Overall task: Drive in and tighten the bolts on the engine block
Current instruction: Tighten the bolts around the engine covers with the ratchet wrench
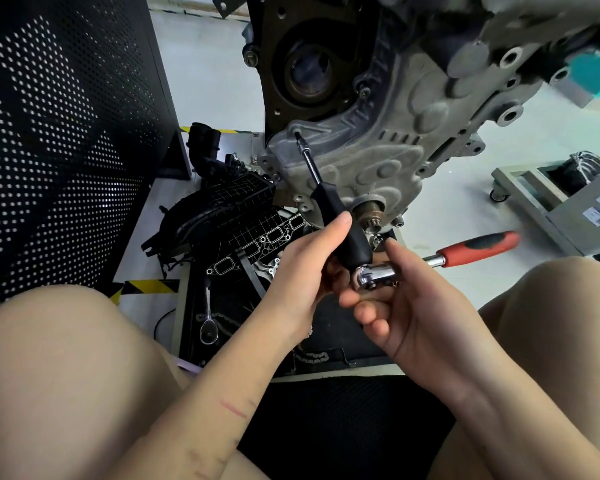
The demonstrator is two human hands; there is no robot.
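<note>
Pale workshop floor w/ a black perforated panel [59, 140] filling the far left. Engine block [378, 109] hangs above the middle, its grey timing cover facing me, crank snout [369, 211] at its near edge. Black intake manifold [229, 216] lies on the floor left of it, a spare ratchet [208, 320] on the black tray nearer me, grey cart [551, 199] far right. My left hand [302, 271] is wrapped round the black handle of the nut driver [329, 202], whose tip sits on a bolt [297, 134] at the cover's left corner. My right hand [406, 306] pinches the chrome head of the red-handled ratchet [430, 258], pressed against the driver's butt end, handle pointing right.
</note>
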